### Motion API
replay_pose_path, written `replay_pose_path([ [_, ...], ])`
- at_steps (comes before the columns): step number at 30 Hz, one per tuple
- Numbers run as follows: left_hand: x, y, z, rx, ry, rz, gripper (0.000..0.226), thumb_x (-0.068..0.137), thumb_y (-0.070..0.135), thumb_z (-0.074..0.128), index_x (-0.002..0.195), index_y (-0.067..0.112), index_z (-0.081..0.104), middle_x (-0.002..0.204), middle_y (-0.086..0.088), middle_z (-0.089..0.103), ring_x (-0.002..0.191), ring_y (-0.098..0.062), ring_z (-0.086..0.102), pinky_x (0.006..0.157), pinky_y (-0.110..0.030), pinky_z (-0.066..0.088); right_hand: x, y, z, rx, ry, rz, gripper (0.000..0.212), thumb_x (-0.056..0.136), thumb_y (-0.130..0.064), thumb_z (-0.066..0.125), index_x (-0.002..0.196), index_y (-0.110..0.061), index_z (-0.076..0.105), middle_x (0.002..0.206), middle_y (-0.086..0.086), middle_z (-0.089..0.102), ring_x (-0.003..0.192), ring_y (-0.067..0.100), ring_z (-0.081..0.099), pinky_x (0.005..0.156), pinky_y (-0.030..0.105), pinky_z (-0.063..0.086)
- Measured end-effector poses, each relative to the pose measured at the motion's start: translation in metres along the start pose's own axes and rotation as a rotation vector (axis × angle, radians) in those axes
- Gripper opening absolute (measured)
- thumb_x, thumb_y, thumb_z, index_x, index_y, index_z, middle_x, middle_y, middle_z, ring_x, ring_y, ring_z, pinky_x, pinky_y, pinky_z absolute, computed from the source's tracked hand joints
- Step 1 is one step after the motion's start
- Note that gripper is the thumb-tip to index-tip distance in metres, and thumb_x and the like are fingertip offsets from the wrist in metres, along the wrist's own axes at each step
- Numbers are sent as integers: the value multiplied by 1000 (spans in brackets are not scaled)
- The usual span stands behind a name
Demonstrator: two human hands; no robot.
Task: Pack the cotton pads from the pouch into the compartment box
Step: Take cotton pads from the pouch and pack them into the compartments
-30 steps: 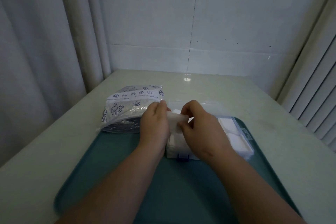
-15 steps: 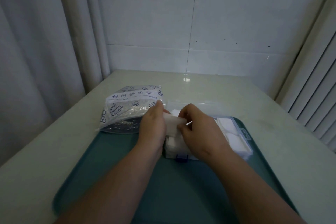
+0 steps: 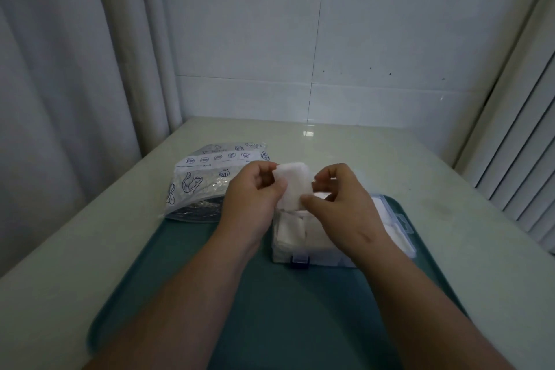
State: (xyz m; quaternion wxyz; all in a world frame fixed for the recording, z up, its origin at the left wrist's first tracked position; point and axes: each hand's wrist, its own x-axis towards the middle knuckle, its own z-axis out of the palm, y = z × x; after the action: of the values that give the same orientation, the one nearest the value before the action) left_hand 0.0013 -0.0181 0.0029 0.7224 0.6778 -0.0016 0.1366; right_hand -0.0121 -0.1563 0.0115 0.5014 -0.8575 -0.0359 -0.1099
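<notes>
A white cotton pad (image 3: pixel 292 185) is held up between both hands above the clear compartment box (image 3: pixel 303 246). My left hand (image 3: pixel 250 204) pinches the pad's left edge and my right hand (image 3: pixel 339 207) pinches its lower right edge. The box sits on the teal tray (image 3: pixel 186 258) and holds white pads in its compartments; my right hand hides its middle. The printed plastic pouch (image 3: pixel 207 180) lies to the left, partly on the tray's far edge.
The tray rests on a pale table (image 3: pixel 90 237) set against a tiled wall. A curtain (image 3: pixel 60 69) hangs at the left and slatted blinds (image 3: pixel 522 144) stand at the right. The box's open lid (image 3: pixel 401 222) lies to the right.
Both hands have lifted the cotton pad slightly and spread it flat, so more of it shows between the fingers than before.
</notes>
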Motion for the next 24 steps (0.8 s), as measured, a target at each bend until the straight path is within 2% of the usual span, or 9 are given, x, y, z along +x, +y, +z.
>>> replay_pose_path([
  [2, 3, 2, -6, 39, -36, 7, 25, 88, -3, 62, 96, 20, 64, 93, -1, 70, 80, -8, 64, 63, -18, 52, 1, 0, 0, 18, -20, -18, 28, 88, -29, 65, 108, -34, 46, 90, -23, 58, 80, 1, 60, 60, 18, 45],
  [5, 5, 2, -9, 56, -57, -6, 26, 85, -7, 60, 90, 18, 66, 91, -4, 69, 82, -14, 62, 64, -24, 49, 2, 0, 3, 15, -57, -56, 18, 89, -24, 66, 102, -33, 56, 89, -17, 64, 82, 2, 63, 64, 15, 48],
  [9, 0, 5, -1, -138, -8, -93, 19, 89, 9, 50, 93, 8, 68, 88, -8, 65, 74, -16, 58, 57, -27, 45, 2, 1, 9, -5, -54, -50, 19, 89, -21, 66, 106, -27, 59, 93, -8, 68, 83, 10, 65, 77, 28, 56],
  [11, -3, 4, 5, -140, 25, -168, 26, 95, 24, 49, 96, 8, 70, 87, -7, 67, 69, -14, 60, 55, -25, 46, 1, 0, 11, -36, -74, -68, 21, 89, -22, 65, 108, -28, 60, 94, -10, 67, 80, 7, 65, 73, 24, 53],
  [15, -4, 0, 11, -14, 57, -163, 35, 99, 35, 45, 93, 11, 71, 98, -12, 70, 79, -19, 63, 65, -29, 47, -1, 0, 13, -135, -109, -102, 16, 89, -25, 63, 104, -32, 62, 85, -17, 64, 72, -4, 58, 58, 13, 40],
  [18, -4, -2, 10, 6, 114, -122, 38, 100, 38, 41, 92, 15, 70, 97, -9, 69, 82, -18, 62, 64, -28, 46, 0, 1, 12, -173, -87, -121, 15, 89, -27, 64, 104, -30, 62, 81, -16, 60, 72, -3, 55, 58, 12, 37],
  [20, -3, -3, 10, -17, 132, -121, 39, 101, 41, 39, 92, 18, 69, 100, -8, 68, 88, -21, 63, 69, -30, 47, -1, 0, 14, -142, -90, -119, 16, 87, -27, 66, 102, -32, 61, 84, -16, 62, 75, -2, 57, 60, 11, 40],
  [24, -5, -2, 13, -141, 80, -235, 41, 101, 43, 40, 96, 15, 69, 99, -13, 71, 83, -22, 65, 73, -32, 50, -1, 1, 16, -157, -90, -111, 18, 85, -25, 68, 101, -31, 62, 86, -14, 65, 78, 1, 60, 63, 12, 43],
])
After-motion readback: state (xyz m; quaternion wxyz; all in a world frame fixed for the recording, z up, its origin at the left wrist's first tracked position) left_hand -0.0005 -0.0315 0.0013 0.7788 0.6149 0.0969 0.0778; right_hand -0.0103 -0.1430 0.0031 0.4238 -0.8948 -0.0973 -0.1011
